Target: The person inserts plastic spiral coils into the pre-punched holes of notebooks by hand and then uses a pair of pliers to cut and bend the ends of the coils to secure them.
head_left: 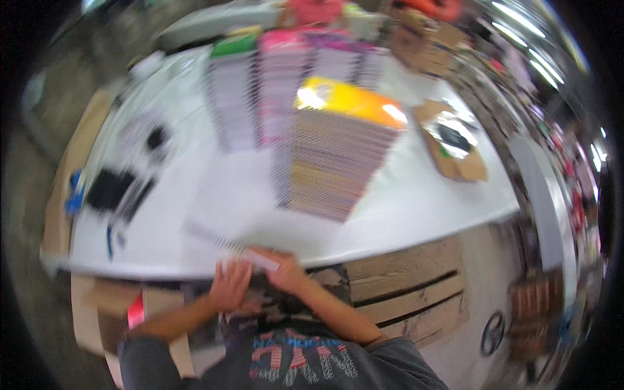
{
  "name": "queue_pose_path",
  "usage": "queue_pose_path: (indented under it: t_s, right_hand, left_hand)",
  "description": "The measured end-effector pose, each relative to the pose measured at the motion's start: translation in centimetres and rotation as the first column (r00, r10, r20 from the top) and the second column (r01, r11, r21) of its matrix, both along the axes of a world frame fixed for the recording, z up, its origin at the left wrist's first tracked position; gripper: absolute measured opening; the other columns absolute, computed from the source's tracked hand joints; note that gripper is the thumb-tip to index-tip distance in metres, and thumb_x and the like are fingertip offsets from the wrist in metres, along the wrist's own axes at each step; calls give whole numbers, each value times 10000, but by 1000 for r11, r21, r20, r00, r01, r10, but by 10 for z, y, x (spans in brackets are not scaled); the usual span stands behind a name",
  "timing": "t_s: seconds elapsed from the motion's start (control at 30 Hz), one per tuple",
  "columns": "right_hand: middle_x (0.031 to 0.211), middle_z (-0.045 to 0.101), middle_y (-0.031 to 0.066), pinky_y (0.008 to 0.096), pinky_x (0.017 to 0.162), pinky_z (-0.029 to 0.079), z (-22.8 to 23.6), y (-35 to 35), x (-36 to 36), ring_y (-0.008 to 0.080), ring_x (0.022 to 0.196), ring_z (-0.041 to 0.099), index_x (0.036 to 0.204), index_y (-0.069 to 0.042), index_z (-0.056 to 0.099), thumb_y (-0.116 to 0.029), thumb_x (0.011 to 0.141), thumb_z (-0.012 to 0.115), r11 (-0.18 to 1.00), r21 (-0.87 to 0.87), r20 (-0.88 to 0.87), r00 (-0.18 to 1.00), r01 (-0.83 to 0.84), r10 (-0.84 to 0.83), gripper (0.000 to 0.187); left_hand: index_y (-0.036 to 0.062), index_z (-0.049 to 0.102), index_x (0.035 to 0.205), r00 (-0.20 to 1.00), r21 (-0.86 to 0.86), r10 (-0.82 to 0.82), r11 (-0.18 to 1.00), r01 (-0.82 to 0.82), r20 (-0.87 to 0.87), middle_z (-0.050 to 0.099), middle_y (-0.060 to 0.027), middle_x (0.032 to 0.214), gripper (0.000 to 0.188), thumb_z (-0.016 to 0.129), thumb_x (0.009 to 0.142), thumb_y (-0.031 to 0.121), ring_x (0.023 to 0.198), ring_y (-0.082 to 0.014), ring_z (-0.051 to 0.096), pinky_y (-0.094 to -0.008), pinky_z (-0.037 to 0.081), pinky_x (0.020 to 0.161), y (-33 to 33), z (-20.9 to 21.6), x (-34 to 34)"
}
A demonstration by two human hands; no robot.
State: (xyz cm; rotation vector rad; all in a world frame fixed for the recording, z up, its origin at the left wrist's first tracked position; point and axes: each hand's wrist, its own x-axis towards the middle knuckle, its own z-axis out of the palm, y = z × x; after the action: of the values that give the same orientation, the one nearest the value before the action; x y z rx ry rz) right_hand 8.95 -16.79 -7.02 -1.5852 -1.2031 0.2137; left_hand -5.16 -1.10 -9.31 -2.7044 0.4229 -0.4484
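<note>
At the near edge of the white table, my right hand [284, 272] is closed around one end of a thin spiral-bound notebook [214, 238]. The notebook is seen almost edge-on, its coil running up and left over the table. My left hand [232, 284] lies close beside it with fingers stretched out and slightly apart; motion blur hides whether they touch the notebook. Beyond the hands stands a tall stack of spiral-bound notebooks [341, 166] with a shiny orange-yellow cover [351, 103] on top.
Behind are more notebook stacks, topped green [234, 45], pink [284, 41] and purple [338, 43]. Black pieces [110, 190] lie on the white table [188, 175] at left, brown cardboard with clear wrap [455, 146] at right. An open carton [91, 305] and wooden pallet [416, 286] sit below.
</note>
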Motion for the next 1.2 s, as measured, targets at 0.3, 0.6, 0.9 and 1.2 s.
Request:
queue_pose_path:
  t_s: [0.3,0.6,0.9,1.2]
  right_hand:
    - [1100,602,159,386,862,451,25,17,-8,326,994,575,1190,-108,562,41,691,486,992,105,-184,978,-77,95,526]
    - [1077,603,168,420,813,455,21,20,-14,364,941,574,1193,-92,538,-2,697,533,990,122,-122,989,-72,87,504]
    - [963,630,182,395,725,496,12,27,6,360,815,618,1113,-52,578,-76,726,621,987,138,-377,926,85,-27,390]
    - [958,620,173,410,793,456,33,25,11,347,919,577,980,-15,597,-28,723,582,1000,-23,-341,940,6,-14,258]
  left_hand:
    - [-54,65,1396,984,-199,177,965,-168,28,-29,-338,1417,1085,381,743,753,1319,-483,-39,-651,147,1000,28,-44,-17]
    - [-162,38,1333,990,-223,-90,968,113,112,-1,-332,1419,1119,520,738,654,1298,-524,39,-569,96,1057,20,-5,1]
    - [-106,392,1238,988,-456,-124,877,153,93,324,-367,1269,876,533,759,614,1268,-465,227,-590,103,1031,-7,14,34]
    - [121,625,920,996,-563,-45,826,-3,-71,617,8,908,217,698,717,146,864,-160,569,-375,304,914,-9,140,73]
